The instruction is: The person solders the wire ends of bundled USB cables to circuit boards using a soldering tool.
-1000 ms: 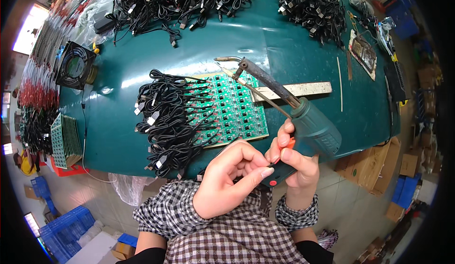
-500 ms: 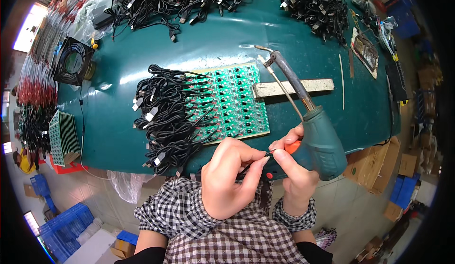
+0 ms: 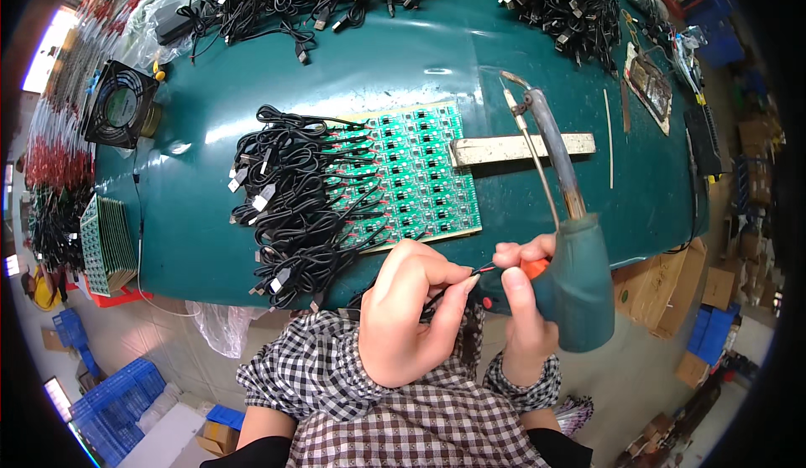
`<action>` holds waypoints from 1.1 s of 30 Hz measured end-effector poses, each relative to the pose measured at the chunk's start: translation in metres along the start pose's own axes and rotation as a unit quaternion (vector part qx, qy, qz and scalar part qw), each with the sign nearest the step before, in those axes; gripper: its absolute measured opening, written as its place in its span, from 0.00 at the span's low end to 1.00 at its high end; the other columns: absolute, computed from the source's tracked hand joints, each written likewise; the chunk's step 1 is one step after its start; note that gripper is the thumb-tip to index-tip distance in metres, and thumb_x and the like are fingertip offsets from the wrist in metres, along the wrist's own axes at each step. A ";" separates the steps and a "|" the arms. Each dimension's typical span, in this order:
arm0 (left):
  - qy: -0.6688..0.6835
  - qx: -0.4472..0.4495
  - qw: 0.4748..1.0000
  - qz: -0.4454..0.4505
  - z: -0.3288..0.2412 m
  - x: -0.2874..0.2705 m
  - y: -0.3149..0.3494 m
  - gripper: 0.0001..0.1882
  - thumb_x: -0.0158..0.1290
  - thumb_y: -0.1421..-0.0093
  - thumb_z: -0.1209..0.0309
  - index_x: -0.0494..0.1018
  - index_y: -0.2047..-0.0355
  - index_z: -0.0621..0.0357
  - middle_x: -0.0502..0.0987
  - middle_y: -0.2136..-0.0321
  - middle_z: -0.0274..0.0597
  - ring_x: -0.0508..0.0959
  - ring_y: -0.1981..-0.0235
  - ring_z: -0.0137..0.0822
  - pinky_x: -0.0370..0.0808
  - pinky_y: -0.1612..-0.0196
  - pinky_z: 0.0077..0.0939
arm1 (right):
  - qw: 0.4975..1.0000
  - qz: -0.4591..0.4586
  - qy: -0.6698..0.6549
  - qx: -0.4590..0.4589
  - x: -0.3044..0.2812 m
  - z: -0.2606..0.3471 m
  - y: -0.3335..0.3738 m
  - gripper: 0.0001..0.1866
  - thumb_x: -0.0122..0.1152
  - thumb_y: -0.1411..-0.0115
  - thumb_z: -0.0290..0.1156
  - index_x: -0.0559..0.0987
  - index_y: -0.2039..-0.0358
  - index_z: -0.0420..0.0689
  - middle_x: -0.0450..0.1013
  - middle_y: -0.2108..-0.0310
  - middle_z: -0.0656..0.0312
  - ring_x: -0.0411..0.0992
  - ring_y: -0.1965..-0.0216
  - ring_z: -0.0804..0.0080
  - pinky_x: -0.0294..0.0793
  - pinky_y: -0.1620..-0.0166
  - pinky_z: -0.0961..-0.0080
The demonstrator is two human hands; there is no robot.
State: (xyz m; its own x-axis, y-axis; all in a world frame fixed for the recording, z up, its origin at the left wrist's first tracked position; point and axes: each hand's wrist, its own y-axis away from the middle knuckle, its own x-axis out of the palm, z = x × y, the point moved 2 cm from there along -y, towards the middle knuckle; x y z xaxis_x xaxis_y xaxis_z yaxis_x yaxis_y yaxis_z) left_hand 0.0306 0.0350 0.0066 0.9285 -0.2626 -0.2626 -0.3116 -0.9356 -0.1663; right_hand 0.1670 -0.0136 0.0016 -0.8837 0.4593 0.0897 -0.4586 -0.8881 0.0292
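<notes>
My left hand [image 3: 407, 313] pinches a thin black cable [image 3: 477, 271] near its end, where fine red and dark wires come out. Close beside those wires are the thumb and fingertips of my right hand [image 3: 527, 325]; whether they touch is too small to tell. That same hand is closed on a soldering gun [image 3: 583, 287] with a green grip and an orange trigger. Its metal barrel and solder feed tube point away from me over the table. Beyond my hands lies a panel of green circuit boards [image 3: 420, 174], with black USB cables [image 3: 290, 195] wired along its left side.
A whitish bar [image 3: 520, 150] lies against the panel's right side. Heaps of black cables [image 3: 562, 6] cover the far edge of the green table [image 3: 361, 73]. A small black fan [image 3: 123, 104] stands at left, a stack of boards [image 3: 109, 245] nearer me. Cardboard boxes [image 3: 663, 287] sit at right.
My right hand has drawn a little to the right, away from my left fingertips. The soldering gun has swung rightward with it, and more of the red and dark wires shows.
</notes>
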 end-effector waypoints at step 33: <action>-0.170 0.024 0.954 0.246 0.021 -0.072 -0.075 0.05 0.56 0.46 0.81 0.71 0.70 0.62 0.68 0.73 0.41 0.72 0.74 0.37 0.70 0.71 0.27 | 0.997 0.012 -0.066 0.048 -0.026 -0.004 0.005 0.16 0.57 0.43 0.21 0.69 0.53 0.39 0.68 0.64 0.58 0.73 0.70 0.69 0.74 0.59 0.64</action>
State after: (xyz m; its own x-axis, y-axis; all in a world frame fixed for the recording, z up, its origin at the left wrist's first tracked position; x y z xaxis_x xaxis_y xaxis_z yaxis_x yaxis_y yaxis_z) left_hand -0.0173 0.1290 0.0181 0.5499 -0.5682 -0.6122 -0.7098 -0.7043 0.0161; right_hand 0.1875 -0.0297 -0.0051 -0.8714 0.4372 0.2223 -0.4208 -0.8993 0.1191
